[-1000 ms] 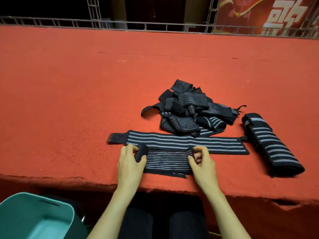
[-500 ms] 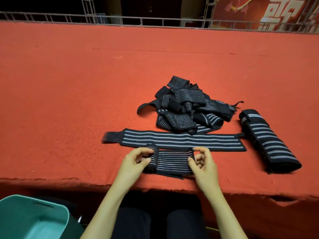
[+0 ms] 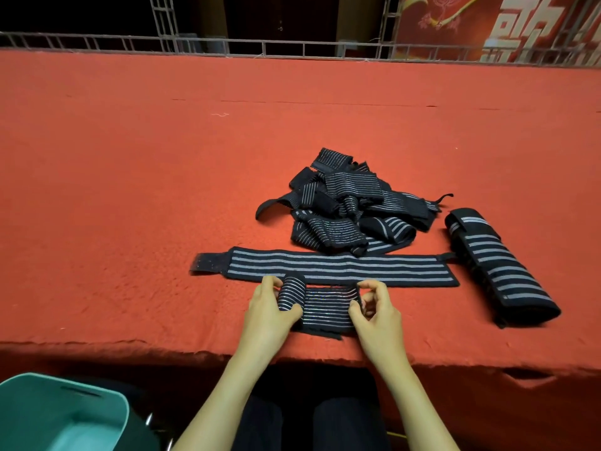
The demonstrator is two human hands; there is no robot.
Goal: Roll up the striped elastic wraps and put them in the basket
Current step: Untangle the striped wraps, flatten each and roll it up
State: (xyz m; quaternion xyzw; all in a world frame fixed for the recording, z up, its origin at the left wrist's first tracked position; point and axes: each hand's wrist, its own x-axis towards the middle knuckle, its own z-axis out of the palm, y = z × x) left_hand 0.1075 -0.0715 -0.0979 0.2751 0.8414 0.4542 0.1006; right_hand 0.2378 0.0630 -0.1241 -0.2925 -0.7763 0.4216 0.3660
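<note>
A short black wrap with thin white stripes (image 3: 327, 308) lies near the front edge of the red table (image 3: 130, 190), partly rolled from its left end. My left hand (image 3: 270, 315) grips the rolled part between thumb and fingers. My right hand (image 3: 377, 315) pinches the wrap's right end. Just behind lies a long flat striped wrap (image 3: 338, 267). A loose pile of several striped wraps (image 3: 348, 209) sits farther back. A teal basket (image 3: 61, 415) stands below the table at the lower left.
A wide folded striped wrap (image 3: 497, 268) lies to the right of the pile. A metal railing (image 3: 292, 48) runs along the table's far edge. My dark-trousered knees (image 3: 309, 424) are under the front edge.
The roll at the left end of the short wrap has grown thicker and moved right, shortening the flat part. My left hand followed it toward my right hand.
</note>
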